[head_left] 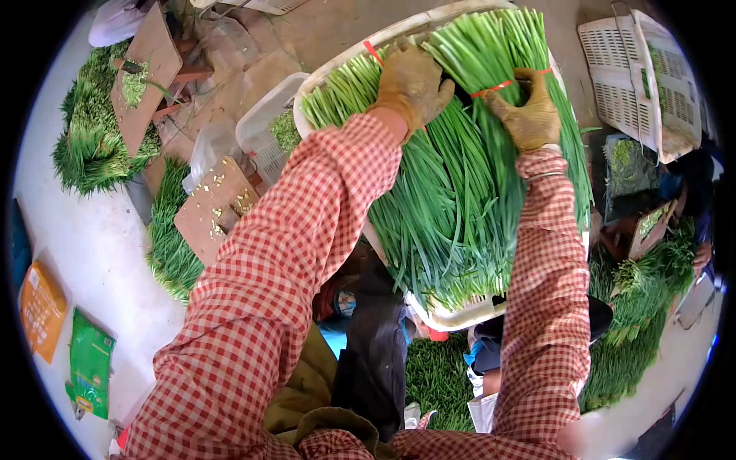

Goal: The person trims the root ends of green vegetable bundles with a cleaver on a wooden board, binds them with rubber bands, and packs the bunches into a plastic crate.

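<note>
**Gloved hands settling tied chive bundles in a white crate**

Head view, looking down along both checked sleeves. The left hand (412,79), in a worn tan glove, lies palm-down with fingers spread and loosely curled over the chive bundles (452,207); it presses on the stalks and does not close around any single bundle. The right hand (529,111), gloved alike, is clenched around the upper part of one bundle, just beside its red tie (498,87). The bundles lie side by side in the white crate (460,313), cut ends toward the far rim and leaf tips running down toward the near rim, where some overhang.

Judged from this arrangement, the step in hand is seating the gripped bundle against its neighbours. Done well, the grip stays close to the tie, where the stalks are bound and least likely to bend or splay; the flat left hand steadies the packed rows so they do not shift; and the cut ends are kept level with those already laid. Pressure should be light, since the leaves bruise and crease easily.

Surroundings: loose chive heaps (92,146) and wooden boards (215,207) on the pale floor at left, an empty slatted crate (640,77) at upper right, and a co-worker's hand (701,257) at the right edge.
</note>
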Demonstrator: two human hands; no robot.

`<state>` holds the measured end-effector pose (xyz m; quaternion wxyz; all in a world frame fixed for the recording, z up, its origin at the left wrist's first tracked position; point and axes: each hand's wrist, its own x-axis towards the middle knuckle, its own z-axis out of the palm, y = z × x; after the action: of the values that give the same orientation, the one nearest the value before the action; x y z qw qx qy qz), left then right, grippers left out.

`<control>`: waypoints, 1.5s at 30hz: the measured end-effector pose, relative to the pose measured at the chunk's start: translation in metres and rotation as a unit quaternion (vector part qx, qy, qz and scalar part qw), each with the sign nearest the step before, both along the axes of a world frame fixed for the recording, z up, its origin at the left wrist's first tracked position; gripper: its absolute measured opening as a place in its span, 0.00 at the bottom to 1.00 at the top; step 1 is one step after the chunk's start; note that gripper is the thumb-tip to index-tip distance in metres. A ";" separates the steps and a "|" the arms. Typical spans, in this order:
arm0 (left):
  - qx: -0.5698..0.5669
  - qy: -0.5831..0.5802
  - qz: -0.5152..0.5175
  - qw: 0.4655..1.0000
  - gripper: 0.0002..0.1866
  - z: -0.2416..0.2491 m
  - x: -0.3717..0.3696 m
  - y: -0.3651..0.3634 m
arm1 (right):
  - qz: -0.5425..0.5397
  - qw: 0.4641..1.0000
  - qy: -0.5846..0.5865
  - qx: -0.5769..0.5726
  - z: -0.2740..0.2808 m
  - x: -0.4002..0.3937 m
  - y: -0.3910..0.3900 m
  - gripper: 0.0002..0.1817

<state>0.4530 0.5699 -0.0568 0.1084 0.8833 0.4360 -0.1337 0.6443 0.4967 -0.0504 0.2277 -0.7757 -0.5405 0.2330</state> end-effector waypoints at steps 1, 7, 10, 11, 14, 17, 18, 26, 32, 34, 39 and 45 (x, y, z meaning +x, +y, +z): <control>-0.021 -0.012 0.025 0.999 0.23 0.003 -0.005 -0.004 | -0.001 0.998 -0.018 -0.053 0.005 -0.010 0.003 0.41; 0.095 -0.059 0.020 0.994 0.30 -0.008 -0.018 -0.014 | 0.017 0.967 -0.242 -0.078 -0.007 -0.043 0.007 0.42; 0.072 -0.069 0.030 0.995 0.29 -0.005 -0.028 -0.020 | 0.029 0.992 -0.105 -0.063 0.000 -0.044 0.006 0.43; 0.081 -0.085 0.043 0.992 0.29 -0.006 -0.034 -0.022 | 0.042 0.984 -0.165 -0.046 -0.005 -0.053 0.005 0.43; 0.062 -0.066 0.042 0.995 0.30 -0.008 -0.029 -0.020 | 0.022 0.976 -0.211 -0.049 -0.019 -0.067 0.009 0.41; 0.127 -0.066 0.046 0.989 0.27 -0.012 -0.018 -0.023 | 0.033 0.973 -0.217 -0.064 -0.032 -0.060 0.015 0.42; 0.125 -0.069 0.040 0.989 0.27 -0.011 -0.017 -0.028 | 0.052 0.968 -0.230 -0.089 -0.025 -0.057 0.014 0.43; 0.060 -0.014 0.007 0.998 0.26 0.007 -0.009 -0.006 | -0.022 0.977 -0.208 0.052 0.030 -0.003 0.012 0.34; 0.045 -0.037 0.042 0.997 0.29 0.004 -0.011 -0.011 | -0.051 0.992 -0.079 -0.078 -0.016 0.025 0.050 0.39; 0.009 -0.037 0.042 0.998 0.28 0.009 -0.015 -0.013 | -0.042 0.981 -0.184 -0.044 -0.019 0.006 0.041 0.39; 0.109 -0.174 -0.019 0.978 0.20 -0.012 -0.035 -0.008 | -0.097 0.976 -0.151 -0.123 -0.049 0.024 0.062 0.36; 0.074 -0.274 0.058 0.957 0.14 0.067 0.030 0.003 | -0.089 0.965 -0.209 -0.130 -0.048 0.018 0.056 0.40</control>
<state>0.4829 0.5734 0.0106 0.1655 0.8648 0.4489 0.1524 0.6625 0.5526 -0.0979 0.0268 -0.8753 -0.4696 0.1125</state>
